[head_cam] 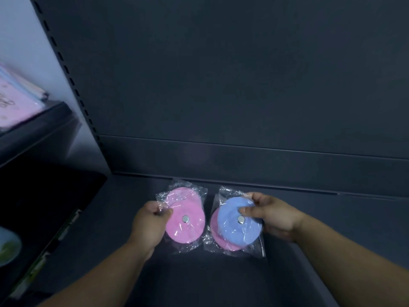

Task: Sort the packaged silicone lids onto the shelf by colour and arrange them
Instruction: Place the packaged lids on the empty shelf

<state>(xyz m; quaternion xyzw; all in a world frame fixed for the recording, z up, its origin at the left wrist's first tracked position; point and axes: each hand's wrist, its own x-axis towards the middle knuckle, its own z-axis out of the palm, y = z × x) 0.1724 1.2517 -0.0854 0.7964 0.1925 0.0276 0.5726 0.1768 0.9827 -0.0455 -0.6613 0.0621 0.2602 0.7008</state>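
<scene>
Two stacks of lids in clear plastic bags lie on the dark shelf (221, 280). On the left, a pink lid (188, 227) with a metal centre lies over another pink lid (181, 194). My left hand (150, 222) pinches the left edge of the top pink lid's bag. On the right, a blue lid (232, 227) lies over a pink lid (218, 238) that shows beneath its left and lower edge. My right hand (270, 216) grips the blue lid's bag at its right side, thumb on top.
The shelf's dark back panel (221, 85) rises behind the lids. A slotted upright (73, 89) stands at the left. Beyond it, pink packaged goods (17, 105) sit on a neighbouring shelf, and a green-edged box (55, 238) lies at the lower left.
</scene>
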